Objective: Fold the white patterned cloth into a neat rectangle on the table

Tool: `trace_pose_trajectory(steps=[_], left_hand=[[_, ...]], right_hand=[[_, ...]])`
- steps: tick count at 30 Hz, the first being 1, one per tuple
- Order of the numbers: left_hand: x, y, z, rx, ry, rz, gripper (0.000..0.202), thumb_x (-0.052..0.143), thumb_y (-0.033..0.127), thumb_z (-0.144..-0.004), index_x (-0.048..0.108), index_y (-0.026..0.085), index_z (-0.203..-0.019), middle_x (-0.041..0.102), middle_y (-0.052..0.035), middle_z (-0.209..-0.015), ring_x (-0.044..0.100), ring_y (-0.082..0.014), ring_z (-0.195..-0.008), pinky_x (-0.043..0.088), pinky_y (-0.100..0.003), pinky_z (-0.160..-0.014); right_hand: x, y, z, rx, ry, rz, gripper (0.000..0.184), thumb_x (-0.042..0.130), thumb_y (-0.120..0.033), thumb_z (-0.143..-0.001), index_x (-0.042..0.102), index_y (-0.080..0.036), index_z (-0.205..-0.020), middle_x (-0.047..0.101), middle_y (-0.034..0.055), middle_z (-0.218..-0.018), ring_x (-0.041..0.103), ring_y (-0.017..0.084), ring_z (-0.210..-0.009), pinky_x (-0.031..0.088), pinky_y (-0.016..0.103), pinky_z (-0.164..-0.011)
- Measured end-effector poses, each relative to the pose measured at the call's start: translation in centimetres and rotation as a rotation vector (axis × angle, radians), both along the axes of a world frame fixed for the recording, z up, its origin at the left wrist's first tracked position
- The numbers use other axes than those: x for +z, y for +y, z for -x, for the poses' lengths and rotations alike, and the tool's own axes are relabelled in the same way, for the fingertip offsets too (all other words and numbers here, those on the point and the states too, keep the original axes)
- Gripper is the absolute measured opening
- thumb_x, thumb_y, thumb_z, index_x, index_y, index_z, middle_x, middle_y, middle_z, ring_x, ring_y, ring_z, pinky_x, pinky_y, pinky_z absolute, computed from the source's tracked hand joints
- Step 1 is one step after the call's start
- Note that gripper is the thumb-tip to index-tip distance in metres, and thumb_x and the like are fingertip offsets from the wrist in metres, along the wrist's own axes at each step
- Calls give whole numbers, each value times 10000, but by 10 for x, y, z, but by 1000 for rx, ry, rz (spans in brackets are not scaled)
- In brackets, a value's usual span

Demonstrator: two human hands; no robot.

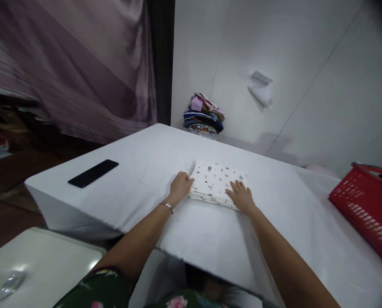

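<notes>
A folded white cloth (215, 177) with small printed plants and figures lies on the white-covered table (136, 171), its layers stacked along the near edge. At its left edge, my left hand (180, 188) is closed, with the fingers curled on the fabric and a metal bracelet at the wrist. My right hand (241, 196) rests flat on the near right corner of the cloth, its fingers stretched out and apart.
A black phone-like slab (93, 173) lies on the table's left side. A red plastic basket (367, 209) stands at the right edge. Folded clothes (204, 114) are piled behind the table by the white wall. A pale surface (46, 265) sits at lower left.
</notes>
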State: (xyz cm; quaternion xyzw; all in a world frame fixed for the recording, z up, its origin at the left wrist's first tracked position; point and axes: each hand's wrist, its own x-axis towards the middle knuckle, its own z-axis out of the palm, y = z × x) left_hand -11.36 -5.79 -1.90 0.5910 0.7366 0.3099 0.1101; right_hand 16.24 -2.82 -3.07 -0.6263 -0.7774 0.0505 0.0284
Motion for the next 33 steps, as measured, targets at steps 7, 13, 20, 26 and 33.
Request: trace_pose_trajectory(steps=[7,13,20,26,33], left_hand=[[6,-3,4,-28,44,215,198,477,378,-815,524,200,-742,616,-36,-809,571,-179,-736,382,-285,-615],[27,6,-18,-161,416,-72,333,491,264,-814,516,182,-1136,511,-117,-1262,441,-259,-1174,330,-402,-956],[4,28,-31,-371,394,158,627,309,545,-859,361,167,-1357,208,-95,-1497,131,-274,-1377,169,-475,-1079],[-8,29,-26,-355,392,177,663,221,575,-860,339,179,-1379,155,-73,-1511,77,-261,-1388,170,-505,-1075],[-9,29,-25,-353,361,162,632,231,581,-858,349,234,-1373,182,-34,-1508,104,-288,-1381,227,-531,-1047]], right_hand=[[4,3,-5,18,65,102,660,270,-615,-866,298,-234,-1405,150,77,-1512,87,244,-1386,123,496,-1075],[2,0,4,9,-29,48,624,240,-564,-897,262,-222,-1417,134,77,-1515,72,254,-1384,111,507,-1068],[10,-3,2,37,-36,81,619,219,-559,-901,235,-223,-1421,124,86,-1517,65,262,-1382,121,511,-1058],[30,20,13,39,-30,53,623,225,-602,-881,261,-260,-1401,147,92,-1507,83,266,-1375,129,507,-1048],[15,57,-5,-155,74,96,664,237,-582,-881,186,-228,-1440,53,45,-1529,53,263,-1385,179,437,-1065]])
